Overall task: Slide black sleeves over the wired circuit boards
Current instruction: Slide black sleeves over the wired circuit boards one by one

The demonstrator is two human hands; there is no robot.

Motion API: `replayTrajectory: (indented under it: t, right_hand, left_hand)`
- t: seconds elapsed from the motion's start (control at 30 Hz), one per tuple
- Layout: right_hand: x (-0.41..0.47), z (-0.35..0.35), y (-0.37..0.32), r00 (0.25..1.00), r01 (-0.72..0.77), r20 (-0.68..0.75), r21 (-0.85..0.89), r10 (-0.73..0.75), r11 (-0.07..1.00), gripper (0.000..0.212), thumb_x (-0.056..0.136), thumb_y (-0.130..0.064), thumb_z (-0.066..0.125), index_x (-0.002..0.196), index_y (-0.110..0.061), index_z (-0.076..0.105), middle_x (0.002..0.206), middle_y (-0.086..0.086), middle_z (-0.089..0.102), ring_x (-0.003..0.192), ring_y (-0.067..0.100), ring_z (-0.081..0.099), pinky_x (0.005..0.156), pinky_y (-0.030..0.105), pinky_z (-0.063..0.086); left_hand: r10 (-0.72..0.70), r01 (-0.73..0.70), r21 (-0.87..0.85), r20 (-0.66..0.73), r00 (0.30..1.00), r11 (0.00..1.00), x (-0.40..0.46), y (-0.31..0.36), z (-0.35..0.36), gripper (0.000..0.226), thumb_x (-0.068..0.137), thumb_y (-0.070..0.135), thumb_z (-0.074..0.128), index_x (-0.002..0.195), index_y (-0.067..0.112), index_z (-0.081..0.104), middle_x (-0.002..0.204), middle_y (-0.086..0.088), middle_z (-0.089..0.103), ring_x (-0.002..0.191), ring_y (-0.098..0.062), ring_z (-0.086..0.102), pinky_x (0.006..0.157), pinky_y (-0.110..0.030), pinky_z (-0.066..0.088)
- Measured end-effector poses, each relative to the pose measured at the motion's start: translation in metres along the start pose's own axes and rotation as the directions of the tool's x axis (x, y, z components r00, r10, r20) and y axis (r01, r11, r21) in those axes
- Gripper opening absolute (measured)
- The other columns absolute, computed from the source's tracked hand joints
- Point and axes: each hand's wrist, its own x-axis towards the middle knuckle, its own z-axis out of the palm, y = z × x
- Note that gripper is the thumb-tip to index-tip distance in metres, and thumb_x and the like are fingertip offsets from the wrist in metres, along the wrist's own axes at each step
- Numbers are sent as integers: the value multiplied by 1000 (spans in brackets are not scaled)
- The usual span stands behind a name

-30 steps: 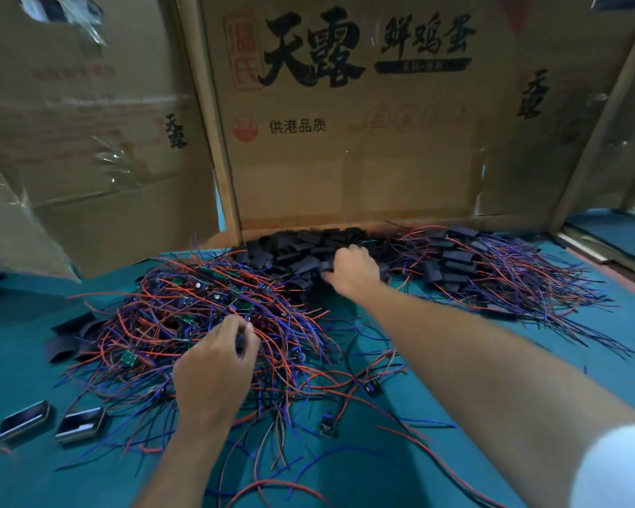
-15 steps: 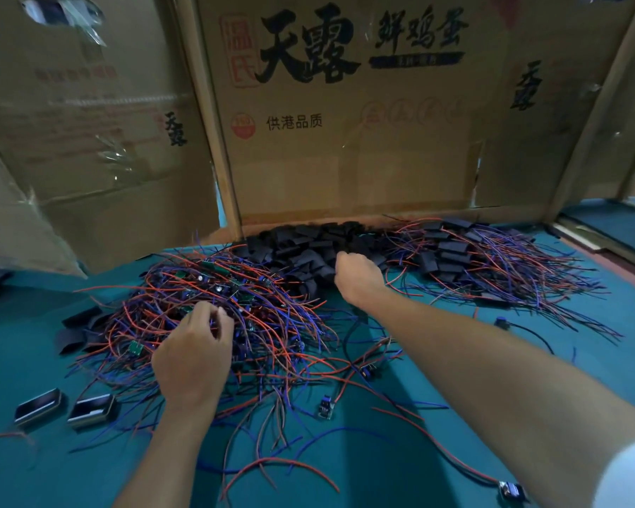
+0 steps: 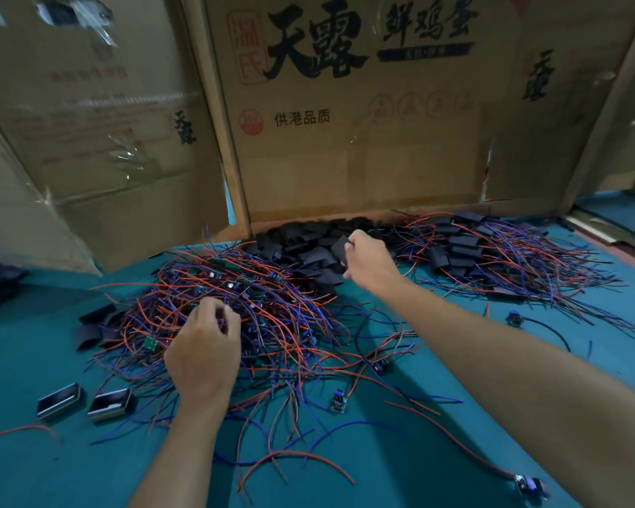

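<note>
Right hand (image 3: pixel 370 259) is pinching one black sleeve (image 3: pixel 341 248), lifted just above the sleeve pile (image 3: pixel 305 247) at the back of the table (image 3: pixel 382 452). Left hand (image 3: pixel 204 352) has its fingers curled down into the tangle of wired boards (image 3: pixel 242 309); can't tell exactly what it's got. Cardboard (image 3: pixel 356 115) behind reads 天露, 鲜鸡蛋 and 供港品质. Two small metal boxes (image 3: pixel 85 399) sit front left. Sleeved boards (image 3: pixel 492 258) are piled right, too many to count.
</note>
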Motion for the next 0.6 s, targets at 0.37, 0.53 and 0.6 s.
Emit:
replayTrajectory:
  t: [0.37, 0.53, 0.6]
  right_hand:
    - [-172, -47, -20, 948, -289, 315, 791, 46, 539, 15, 101, -8, 47, 108, 3, 54, 93, 33, 68, 71, 36, 66, 70, 48, 60]
    - [-178, -56, -5, 848, -476, 506, 858, -160, 195, 29, 93, -22, 59, 110, 2, 55, 105, 28, 66, 69, 27, 67, 74, 42, 60]
    - [-177, -58, 2, 790, -516, 521, 850, -323, 107, 42, 90, -29, 68, 117, 2, 61, 110, 26, 65, 76, 24, 68, 80, 40, 57]
  left_hand:
    - [632, -511, -439, 189, 751, 739, -38, 93, -33, 62, 83, 43, 71, 132, 7, 59, 93, 1, 62, 86, -17, 57, 84, -31, 48]
    - [536, -197, -728, 266, 801, 656, -46, 102, -48, 57, 76, 35, 80, 127, 20, 62, 79, 16, 48, 74, -1, 44, 74, -18, 42]
    - [462, -16, -818, 309, 831, 575, -46, 105, -52, 55, 72, 36, 84, 123, 28, 64, 78, 15, 47, 74, -6, 46, 72, -25, 42]
